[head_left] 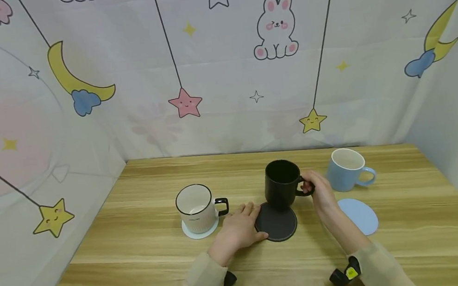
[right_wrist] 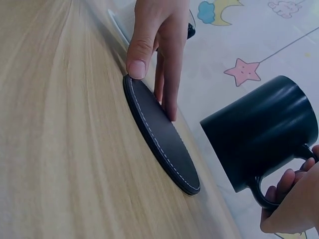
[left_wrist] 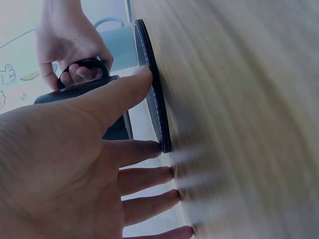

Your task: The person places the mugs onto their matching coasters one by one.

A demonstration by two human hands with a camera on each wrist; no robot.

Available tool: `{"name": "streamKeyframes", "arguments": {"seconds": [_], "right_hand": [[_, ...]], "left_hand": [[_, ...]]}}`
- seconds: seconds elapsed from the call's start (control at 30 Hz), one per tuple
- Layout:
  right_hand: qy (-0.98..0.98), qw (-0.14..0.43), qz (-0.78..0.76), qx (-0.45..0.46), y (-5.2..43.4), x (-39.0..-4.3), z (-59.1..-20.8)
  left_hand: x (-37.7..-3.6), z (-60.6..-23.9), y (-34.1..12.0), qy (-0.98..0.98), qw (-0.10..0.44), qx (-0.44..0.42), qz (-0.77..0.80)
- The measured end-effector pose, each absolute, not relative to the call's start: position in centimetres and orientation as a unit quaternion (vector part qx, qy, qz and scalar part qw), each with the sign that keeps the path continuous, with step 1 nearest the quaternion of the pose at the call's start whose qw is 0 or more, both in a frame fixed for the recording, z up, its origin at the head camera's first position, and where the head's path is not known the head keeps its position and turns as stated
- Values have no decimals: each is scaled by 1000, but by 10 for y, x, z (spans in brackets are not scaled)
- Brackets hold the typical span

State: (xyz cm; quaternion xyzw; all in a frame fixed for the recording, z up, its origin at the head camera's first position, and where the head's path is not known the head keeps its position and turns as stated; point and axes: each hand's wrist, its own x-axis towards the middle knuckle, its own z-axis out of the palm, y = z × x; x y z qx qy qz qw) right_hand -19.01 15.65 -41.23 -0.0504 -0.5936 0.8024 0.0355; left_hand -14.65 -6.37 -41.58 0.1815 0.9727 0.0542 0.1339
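A black mug (head_left: 282, 184) hangs upright just above and behind a round black coaster (head_left: 276, 224); the right wrist view shows a gap between them. My right hand (head_left: 319, 193) grips the mug by its handle, fingers curled through it. My left hand (head_left: 242, 228) lies at the coaster's left edge with fingers spread. In the left wrist view, the thumb (left_wrist: 132, 89) touches the coaster's rim and the fingertips reach the tabletop. White stitching runs around the coaster (right_wrist: 162, 137) in the right wrist view.
To the left, a white mug (head_left: 197, 209) with a black rim and handle stands on a pale coaster (head_left: 197, 235). A light blue mug (head_left: 345, 170) stands at the right, behind a light blue coaster (head_left: 360, 217). A printed curtain (head_left: 226, 78) hangs behind the wooden table (head_left: 141, 264).
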Motion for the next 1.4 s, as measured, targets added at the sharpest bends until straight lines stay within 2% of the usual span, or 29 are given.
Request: {"name": "streamKeyframes", "arguments": {"seconds": [0.93,1.4], "right_hand": [[-588,-7,808,-27,161,-165,-411],[-599,-20,800,-16,158,-162,-415]], "left_hand": [[-146,-416,-64,972,128,187,59],[-145,-416,-65,972,114,196,63]]}}
